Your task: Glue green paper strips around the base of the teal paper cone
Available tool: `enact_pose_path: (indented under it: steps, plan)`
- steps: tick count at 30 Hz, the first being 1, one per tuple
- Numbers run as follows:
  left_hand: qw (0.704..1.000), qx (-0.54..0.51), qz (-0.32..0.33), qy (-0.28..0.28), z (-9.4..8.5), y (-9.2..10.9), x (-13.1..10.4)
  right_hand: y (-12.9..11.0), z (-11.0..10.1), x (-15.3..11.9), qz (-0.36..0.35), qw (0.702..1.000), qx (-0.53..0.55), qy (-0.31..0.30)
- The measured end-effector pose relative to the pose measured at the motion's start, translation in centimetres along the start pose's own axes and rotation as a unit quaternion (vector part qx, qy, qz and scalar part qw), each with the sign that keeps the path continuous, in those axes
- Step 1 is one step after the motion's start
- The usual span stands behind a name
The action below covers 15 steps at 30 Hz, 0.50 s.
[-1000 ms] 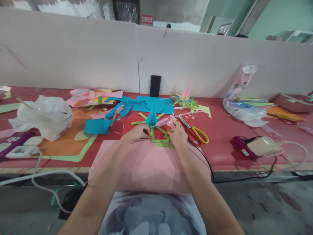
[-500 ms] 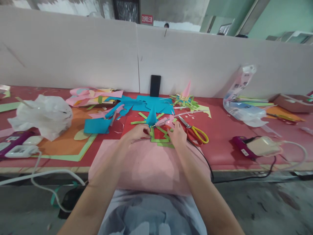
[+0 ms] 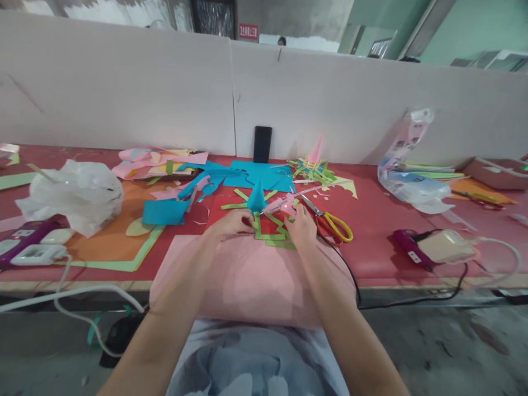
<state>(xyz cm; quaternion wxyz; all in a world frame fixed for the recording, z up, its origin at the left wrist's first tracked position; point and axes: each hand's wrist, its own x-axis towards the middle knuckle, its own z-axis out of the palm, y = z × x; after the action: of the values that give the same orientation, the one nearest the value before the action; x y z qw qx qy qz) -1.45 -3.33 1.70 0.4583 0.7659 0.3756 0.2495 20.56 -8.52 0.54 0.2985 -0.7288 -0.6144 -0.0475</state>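
Note:
My right hand is closed around a pink hot glue gun, whose nozzle points left at the base of a blue paper cone. Green paper strips fan out from the cone and fold into zigzags, lying over a red sheet. Just left of the nozzle, my left hand has its fingers curled together by the cone's lower edge. What its fingertips pinch is hidden. Yellow-handled scissors lie right of my right hand.
A finished-looking pink cone piece stands at the back beside blue sheets. A black phone leans on the partition. Left are a white plastic bag and a power strip; right, another power strip. The glue gun's cord drops over the edge.
The glue gun has shifted very slightly to the right. Both hands stay almost where they were.

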Motion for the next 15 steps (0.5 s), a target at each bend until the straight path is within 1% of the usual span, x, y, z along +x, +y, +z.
enact_pose_path:
  steps: [5,9,15]
  plan:
    - [1.0,0.012,0.0,-0.001,-0.07,0.09,0.0,0.16,-0.31,-0.02,-0.015,1.0,0.004,0.005]
    - [1.0,0.024,0.004,0.005,-0.13,0.08,0.08,0.34,-0.23,-0.04,-0.026,1.0,0.006,0.01]
    - [1.0,0.019,-0.007,0.005,-0.17,-0.28,0.15,0.65,-0.02,-0.03,-0.039,0.999,0.011,0.019]
